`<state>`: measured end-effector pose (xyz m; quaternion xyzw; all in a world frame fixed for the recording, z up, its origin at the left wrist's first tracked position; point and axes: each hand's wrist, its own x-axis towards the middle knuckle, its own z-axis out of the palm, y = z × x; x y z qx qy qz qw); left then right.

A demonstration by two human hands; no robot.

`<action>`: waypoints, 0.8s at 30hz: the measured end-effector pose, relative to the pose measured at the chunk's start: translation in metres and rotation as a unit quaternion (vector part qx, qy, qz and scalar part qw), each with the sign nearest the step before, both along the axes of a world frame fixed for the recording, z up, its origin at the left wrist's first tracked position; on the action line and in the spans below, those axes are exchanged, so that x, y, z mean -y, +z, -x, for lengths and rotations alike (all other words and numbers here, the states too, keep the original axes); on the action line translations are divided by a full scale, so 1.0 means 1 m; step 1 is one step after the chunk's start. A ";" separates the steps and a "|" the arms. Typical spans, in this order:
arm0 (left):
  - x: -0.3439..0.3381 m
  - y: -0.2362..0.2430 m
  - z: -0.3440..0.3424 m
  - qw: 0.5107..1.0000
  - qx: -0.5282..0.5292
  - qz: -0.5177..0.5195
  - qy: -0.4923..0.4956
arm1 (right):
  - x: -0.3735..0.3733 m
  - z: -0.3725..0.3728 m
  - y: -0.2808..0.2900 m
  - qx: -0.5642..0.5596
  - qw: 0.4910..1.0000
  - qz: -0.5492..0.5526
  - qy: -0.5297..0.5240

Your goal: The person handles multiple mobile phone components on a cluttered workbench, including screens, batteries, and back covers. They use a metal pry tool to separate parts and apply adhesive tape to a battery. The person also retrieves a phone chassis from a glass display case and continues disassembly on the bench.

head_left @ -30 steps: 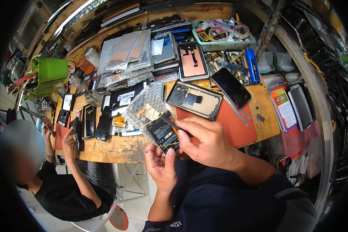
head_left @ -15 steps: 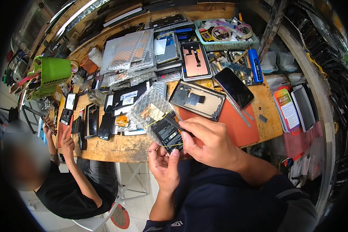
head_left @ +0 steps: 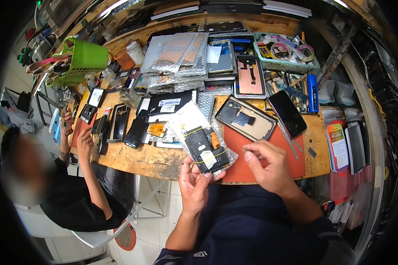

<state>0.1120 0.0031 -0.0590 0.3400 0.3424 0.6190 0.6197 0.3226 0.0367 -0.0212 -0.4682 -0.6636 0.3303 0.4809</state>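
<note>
My left hand point(head_left: 193, 182) holds a bundle from below, its thumb over the lower end. The bundle is a black phone battery point(head_left: 198, 140) with an orange flex cable point(head_left: 215, 140) and a pale label, bound with thin yellow bands. Clear bubble wrap and a white sheet point(head_left: 191, 115) stick out behind it. To the right of the bundle, apart from it, my right hand point(head_left: 272, 168) hovers over the red mat with fingers half curled. Nothing shows clearly between its thumb and index finger. Beyond the mat lies an opened phone back housing point(head_left: 246, 118).
A black-screened phone point(head_left: 287, 114) rests beside metal tweezers point(head_left: 292, 143) on the red mat point(head_left: 292, 163). Bubble-wrapped packets point(head_left: 174, 53) are stacked at the back, near a teal basket point(head_left: 283, 64) of parts. At left, a co-worker's hand point(head_left: 85, 143) is near several phones and a green basket point(head_left: 88, 57).
My right hand has come off the battery bundle and moved to the right. The bundle now faces up more fully, tilted differently in my left hand. The whole view has shifted.
</note>
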 end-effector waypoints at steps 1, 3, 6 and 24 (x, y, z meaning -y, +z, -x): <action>0.002 -0.001 0.002 1.000 0.007 -0.004 -0.011 | 0.001 0.004 -0.002 -0.009 1.000 0.009 0.011; 0.004 -0.006 0.005 0.999 0.022 -0.013 -0.032 | 0.004 0.010 -0.006 -0.025 0.999 0.026 0.033; 0.010 -0.014 0.001 0.994 0.081 -0.049 -0.057 | 0.002 0.015 -0.014 -0.055 0.995 0.030 0.077; 0.014 -0.022 -0.012 0.947 -0.289 -0.122 0.064 | 0.003 0.028 -0.003 0.053 0.988 -0.144 -0.016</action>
